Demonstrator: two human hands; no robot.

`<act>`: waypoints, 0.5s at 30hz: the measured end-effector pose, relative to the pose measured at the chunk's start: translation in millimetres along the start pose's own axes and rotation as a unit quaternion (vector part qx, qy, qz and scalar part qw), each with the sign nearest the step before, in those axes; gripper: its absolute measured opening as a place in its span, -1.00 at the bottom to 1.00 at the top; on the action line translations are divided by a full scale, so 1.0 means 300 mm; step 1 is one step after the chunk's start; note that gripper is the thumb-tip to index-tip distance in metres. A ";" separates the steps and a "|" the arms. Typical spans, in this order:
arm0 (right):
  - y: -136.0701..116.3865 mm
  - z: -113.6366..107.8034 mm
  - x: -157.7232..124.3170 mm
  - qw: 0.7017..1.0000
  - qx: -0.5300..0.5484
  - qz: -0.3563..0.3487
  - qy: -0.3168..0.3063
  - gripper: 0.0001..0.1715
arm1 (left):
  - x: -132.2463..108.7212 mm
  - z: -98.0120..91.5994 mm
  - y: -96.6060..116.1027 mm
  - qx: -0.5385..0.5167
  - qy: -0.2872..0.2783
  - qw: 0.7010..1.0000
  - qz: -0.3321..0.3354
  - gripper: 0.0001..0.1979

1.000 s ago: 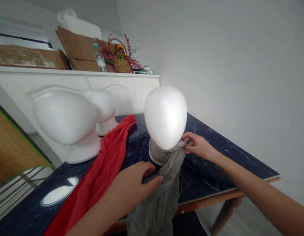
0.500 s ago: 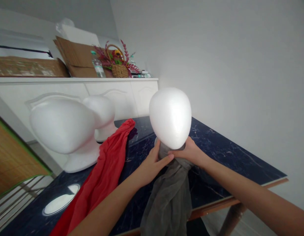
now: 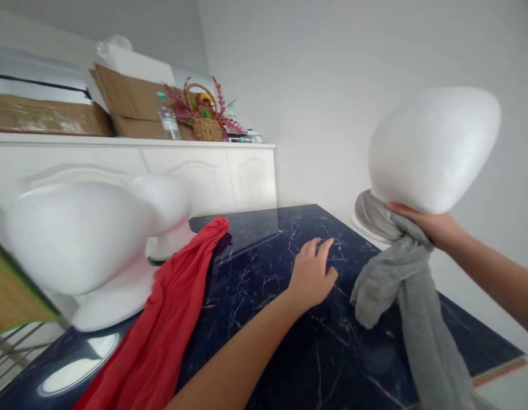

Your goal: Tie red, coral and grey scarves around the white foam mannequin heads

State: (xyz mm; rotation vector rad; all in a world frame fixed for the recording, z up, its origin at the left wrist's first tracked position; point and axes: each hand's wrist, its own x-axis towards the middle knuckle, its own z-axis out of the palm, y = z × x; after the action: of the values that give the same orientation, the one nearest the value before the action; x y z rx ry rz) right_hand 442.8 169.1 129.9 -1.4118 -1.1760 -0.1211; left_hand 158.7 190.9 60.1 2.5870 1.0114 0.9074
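Observation:
My right hand (image 3: 432, 224) grips the neck of a white foam mannequin head (image 3: 432, 147) and holds it in the air at the right, above the table's far right side. A grey scarf (image 3: 406, 285) is wrapped round that neck and hangs down to the bottom of the view. My left hand (image 3: 311, 274) rests flat on the dark marble table (image 3: 264, 267) with its fingers apart and nothing in it. A red scarf (image 3: 170, 324) lies across the table at the left.
Two more white foam heads (image 3: 82, 239) stand at the table's left. Behind is a white cabinet (image 3: 212, 171) bearing cardboard boxes (image 3: 127, 102), a water bottle (image 3: 167, 117) and a flower basket (image 3: 206, 119). A white wall rises at the right.
My right hand has lifted the foam head with the grey scarf off the table and carried it up and right. My left hand let go of the scarf and settled on the tabletop.

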 end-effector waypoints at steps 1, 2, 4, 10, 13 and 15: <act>0.025 -0.046 0.058 1.000 -0.002 0.002 0.004 -0.06 | 0.007 0.031 -0.027 0.018 -0.017 1.000 -0.010 -0.37; 0.049 -0.084 0.114 1.000 0.002 0.005 0.003 -0.04 | 0.011 0.064 -0.054 0.036 -0.035 0.998 -0.023 -0.38; 0.096 -0.129 0.212 1.000 0.008 0.004 0.002 0.06 | 0.015 0.128 -0.100 0.068 -0.066 0.994 -0.049 -0.39; 0.242 0.038 0.405 1.000 -0.001 -0.011 0.000 0.06 | 0.006 0.208 -0.148 0.083 -0.087 0.991 -0.049 -0.39; 0.303 0.244 0.447 1.000 0.024 -0.007 -0.018 0.00 | -0.001 0.202 -0.146 0.064 -0.080 0.993 -0.055 -0.38; 0.334 0.395 0.452 0.998 0.049 -0.003 -0.041 -0.08 | -0.003 0.195 -0.143 0.046 -0.077 0.994 -0.062 -0.37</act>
State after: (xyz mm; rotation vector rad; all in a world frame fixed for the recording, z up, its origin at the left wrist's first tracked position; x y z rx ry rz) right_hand 510.7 363.4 122.2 -1.3384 -1.2382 -0.0094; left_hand 171.4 223.0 -3.7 2.5869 1.1786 0.6353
